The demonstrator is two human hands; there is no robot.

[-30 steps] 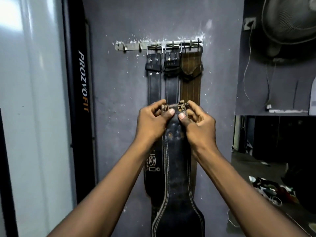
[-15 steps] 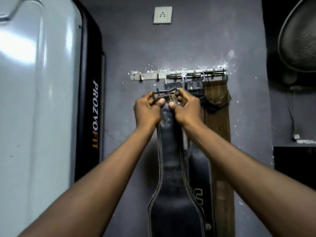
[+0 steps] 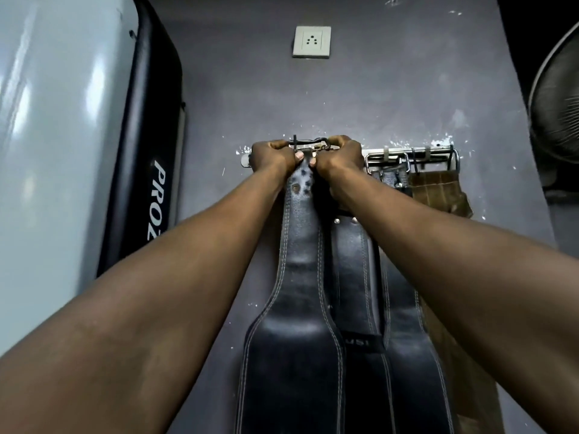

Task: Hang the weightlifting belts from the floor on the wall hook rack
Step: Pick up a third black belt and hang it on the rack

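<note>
A black leather weightlifting belt point(image 3: 300, 302) with white stitching hangs down from its metal buckle, which I hold up against the left part of the wall hook rack point(image 3: 435, 151). My left hand point(image 3: 273, 155) grips the buckle's left side and my right hand point(image 3: 340, 156) grips its right side, thumbs pressed on the strap just below. The hooks behind my hands are hidden. Two black belts point(image 3: 354, 261) and a brown belt point(image 3: 438, 189) hang on the rack's right hooks.
A large grey and black gym machine point(image 3: 78, 151) stands close on the left. A white wall socket point(image 3: 311, 42) sits above the rack. A fan point(image 3: 557, 98) is at the right edge.
Both hands have lifted the belt's buckle from chest height up to the rack's left hooks and a little leftward. The camera has tilted upward and come closer to the wall.
</note>
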